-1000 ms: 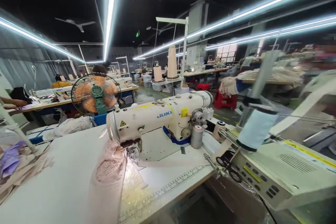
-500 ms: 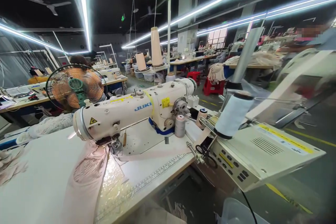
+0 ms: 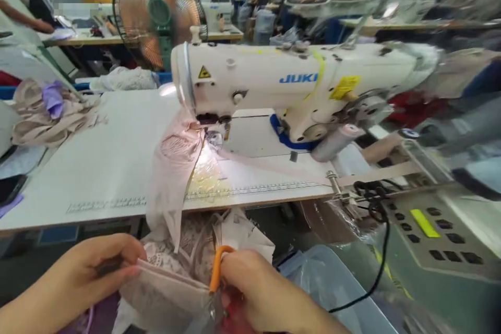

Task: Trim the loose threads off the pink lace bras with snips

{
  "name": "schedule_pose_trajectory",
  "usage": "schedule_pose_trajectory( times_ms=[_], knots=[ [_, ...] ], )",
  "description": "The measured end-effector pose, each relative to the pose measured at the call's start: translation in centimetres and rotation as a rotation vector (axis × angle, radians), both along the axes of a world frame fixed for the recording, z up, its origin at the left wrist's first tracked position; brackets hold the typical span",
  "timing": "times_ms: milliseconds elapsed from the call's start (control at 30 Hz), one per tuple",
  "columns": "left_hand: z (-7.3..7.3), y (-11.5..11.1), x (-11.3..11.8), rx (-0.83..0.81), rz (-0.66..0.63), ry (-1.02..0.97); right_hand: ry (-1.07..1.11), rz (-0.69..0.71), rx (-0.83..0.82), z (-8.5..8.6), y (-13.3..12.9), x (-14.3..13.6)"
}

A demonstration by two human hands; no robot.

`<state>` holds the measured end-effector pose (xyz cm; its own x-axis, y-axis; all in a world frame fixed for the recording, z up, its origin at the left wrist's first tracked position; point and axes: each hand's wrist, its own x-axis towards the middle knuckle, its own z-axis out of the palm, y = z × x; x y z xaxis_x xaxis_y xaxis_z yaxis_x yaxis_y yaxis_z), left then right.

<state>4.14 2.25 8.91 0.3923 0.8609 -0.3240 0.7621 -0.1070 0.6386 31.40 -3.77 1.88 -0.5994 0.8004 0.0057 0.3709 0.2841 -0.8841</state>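
My left hand point(image 3: 105, 266) pinches the edge of pale pink fabric point(image 3: 168, 292) at the lower left. In my right hand point(image 3: 250, 282) are scissors with an orange handle point(image 3: 216, 271), beside the right end of that fabric edge; their blades are blurred. Lace pieces lie below the table edge between my hands. Another pale pink piece point(image 3: 168, 167) runs from under the head of the white sewing machine point(image 3: 250, 73) and hangs over the table's front edge.
On the white table point(image 3: 97, 167), fabric scraps point(image 3: 47, 115) are piled at the left. A fan point(image 3: 156, 10) stands behind. At the right are thread spools, a control box point(image 3: 438, 240) and a black cable; a clear plastic bin point(image 3: 332, 282) sits below. A person's arm shows at the far left.
The view has turned down and to the left. Both my hands have come into view, the left with fabric and the right with the orange-handled scissors.
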Motion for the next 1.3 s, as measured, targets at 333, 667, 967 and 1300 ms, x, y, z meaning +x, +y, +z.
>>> schedule_pose_trajectory(
  times_ms=[333,667,967,1300],
  knots=[
    [-1.1,0.0,-1.0,-0.092,0.052,-0.269,-0.006,-0.085,0.049,-1.8,-1.3,0.0],
    [-4.5,-1.1,2.2,0.292,0.077,-0.565,-0.148,-0.148,0.107,-4.9,-1.1,1.5],
    [-5.6,-1.0,7.0,0.212,-0.066,-0.743,0.154,-0.423,-0.016,0.7,1.7,1.2],
    [-5.1,-0.6,8.0,0.134,-0.029,-0.699,0.269,-0.445,-0.024,2.2,3.9,-1.6]
  ],
)
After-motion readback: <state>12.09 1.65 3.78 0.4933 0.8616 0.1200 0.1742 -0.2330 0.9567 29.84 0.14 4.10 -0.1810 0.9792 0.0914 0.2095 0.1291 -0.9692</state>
